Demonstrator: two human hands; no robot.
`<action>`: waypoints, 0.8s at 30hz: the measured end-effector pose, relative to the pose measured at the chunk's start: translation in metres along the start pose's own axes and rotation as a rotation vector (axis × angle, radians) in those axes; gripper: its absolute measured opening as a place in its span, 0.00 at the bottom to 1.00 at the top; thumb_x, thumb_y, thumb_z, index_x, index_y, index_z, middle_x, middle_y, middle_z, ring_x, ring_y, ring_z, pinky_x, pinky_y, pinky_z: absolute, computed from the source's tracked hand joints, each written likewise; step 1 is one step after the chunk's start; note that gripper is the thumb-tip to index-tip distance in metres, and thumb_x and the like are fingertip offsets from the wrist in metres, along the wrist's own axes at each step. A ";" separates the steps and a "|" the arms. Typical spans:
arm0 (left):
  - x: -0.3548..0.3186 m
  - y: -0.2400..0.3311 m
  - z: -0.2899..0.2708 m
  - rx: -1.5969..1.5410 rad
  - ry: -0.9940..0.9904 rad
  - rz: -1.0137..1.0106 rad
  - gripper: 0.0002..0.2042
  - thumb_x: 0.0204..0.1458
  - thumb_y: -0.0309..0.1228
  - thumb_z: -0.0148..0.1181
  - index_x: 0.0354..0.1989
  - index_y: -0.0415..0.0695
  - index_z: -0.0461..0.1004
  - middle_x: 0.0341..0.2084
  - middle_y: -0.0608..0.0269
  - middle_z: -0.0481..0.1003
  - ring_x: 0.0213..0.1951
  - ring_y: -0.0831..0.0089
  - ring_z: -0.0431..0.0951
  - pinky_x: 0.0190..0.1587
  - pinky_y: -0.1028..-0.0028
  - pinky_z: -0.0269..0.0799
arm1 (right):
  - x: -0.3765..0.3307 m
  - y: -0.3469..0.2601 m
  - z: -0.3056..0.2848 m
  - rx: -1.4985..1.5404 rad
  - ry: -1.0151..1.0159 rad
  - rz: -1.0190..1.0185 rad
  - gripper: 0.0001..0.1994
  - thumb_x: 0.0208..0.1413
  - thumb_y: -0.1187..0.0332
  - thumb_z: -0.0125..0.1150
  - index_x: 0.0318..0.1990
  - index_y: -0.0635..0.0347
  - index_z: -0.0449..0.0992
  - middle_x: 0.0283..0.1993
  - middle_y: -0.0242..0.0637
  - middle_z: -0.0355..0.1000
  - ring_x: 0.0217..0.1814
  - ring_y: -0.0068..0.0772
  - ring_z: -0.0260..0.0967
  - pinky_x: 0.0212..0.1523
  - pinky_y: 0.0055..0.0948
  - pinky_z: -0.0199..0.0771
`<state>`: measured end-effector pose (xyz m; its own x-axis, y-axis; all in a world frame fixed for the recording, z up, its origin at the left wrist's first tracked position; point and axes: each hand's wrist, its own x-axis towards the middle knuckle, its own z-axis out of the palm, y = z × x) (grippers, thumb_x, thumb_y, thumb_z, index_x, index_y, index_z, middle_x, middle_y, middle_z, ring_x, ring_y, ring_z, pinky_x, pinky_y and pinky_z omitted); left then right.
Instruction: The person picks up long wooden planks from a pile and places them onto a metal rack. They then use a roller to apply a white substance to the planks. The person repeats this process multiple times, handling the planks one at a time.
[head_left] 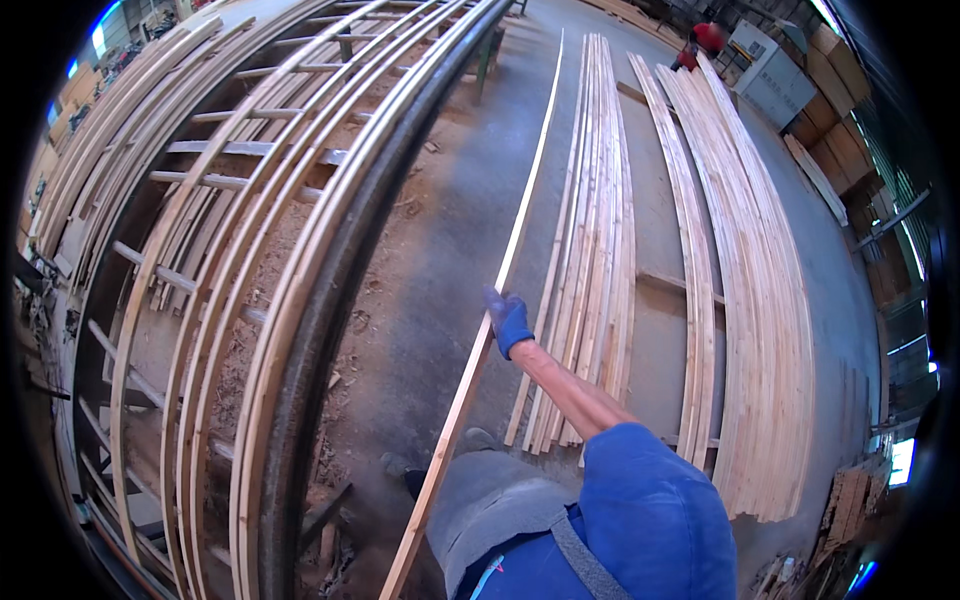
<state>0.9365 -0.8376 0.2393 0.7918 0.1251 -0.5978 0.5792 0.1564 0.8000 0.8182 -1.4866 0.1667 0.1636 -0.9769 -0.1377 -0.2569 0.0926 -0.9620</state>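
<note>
Steel and timber make up the big curved jig (300,330) on the left, with bent laths lying on its rungs. Right of it, on the concrete floor (440,230), lie two stacks of pale strips (590,250) — the farther one wider. Between jig and stacks runs one long lath (500,290), raised off the floor and slanting past the person's knee. The right hand (509,322), in a blue glove, is clenched around it at arm's length — a carrying step, I judge. The left hand is out of sight. Next, the lath's far end needs steering toward the jig.
</note>
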 end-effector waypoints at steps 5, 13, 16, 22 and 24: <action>-0.053 -0.071 -0.013 -0.094 0.061 -0.189 0.27 0.56 0.51 0.54 0.58 0.45 0.69 0.58 0.55 0.69 0.59 0.64 0.67 0.64 0.65 0.60 | -0.008 0.082 -0.063 -0.191 -0.067 0.088 0.25 0.53 0.49 0.63 0.29 0.71 0.77 0.21 0.46 0.73 0.26 0.34 0.72 0.29 0.42 0.69; -0.095 -0.215 -0.099 -0.411 0.279 -0.595 0.29 0.55 0.53 0.56 0.58 0.46 0.69 0.58 0.55 0.69 0.59 0.64 0.67 0.64 0.65 0.60 | -0.009 0.192 -0.074 -0.370 -0.230 0.337 0.27 0.51 0.50 0.64 0.41 0.72 0.76 0.31 0.53 0.77 0.34 0.42 0.79 0.35 0.39 0.75; -0.097 -0.278 -0.135 -0.638 0.431 -0.729 0.29 0.55 0.54 0.56 0.58 0.46 0.69 0.58 0.55 0.69 0.59 0.64 0.66 0.64 0.66 0.60 | -0.060 0.187 -0.094 -0.434 -0.407 0.398 0.24 0.53 0.54 0.60 0.44 0.71 0.74 0.30 0.49 0.78 0.30 0.37 0.78 0.33 0.34 0.76; 0.013 -0.448 -0.111 -0.569 0.069 -1.031 0.43 0.39 0.68 0.59 0.58 0.48 0.68 0.54 0.57 0.68 0.57 0.61 0.65 0.62 0.64 0.56 | -0.191 0.285 -0.210 -0.601 -0.811 0.572 0.20 0.57 0.54 0.51 0.31 0.65 0.78 0.24 0.40 0.76 0.25 0.32 0.76 0.26 0.34 0.73; 0.007 -0.478 -0.034 -0.378 0.141 -0.925 0.43 0.41 0.69 0.57 0.59 0.48 0.67 0.54 0.57 0.69 0.55 0.62 0.66 0.62 0.62 0.56 | -0.229 0.307 -0.259 -0.645 -0.844 0.666 0.19 0.58 0.56 0.51 0.35 0.66 0.78 0.26 0.41 0.76 0.24 0.31 0.76 0.24 0.34 0.73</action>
<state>0.6588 -0.8783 -0.1487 0.0182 -0.0912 -0.9957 0.8359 0.5478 -0.0349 0.4551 -1.2842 -0.0362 0.3200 -0.3272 -0.8891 -0.9038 0.1759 -0.3901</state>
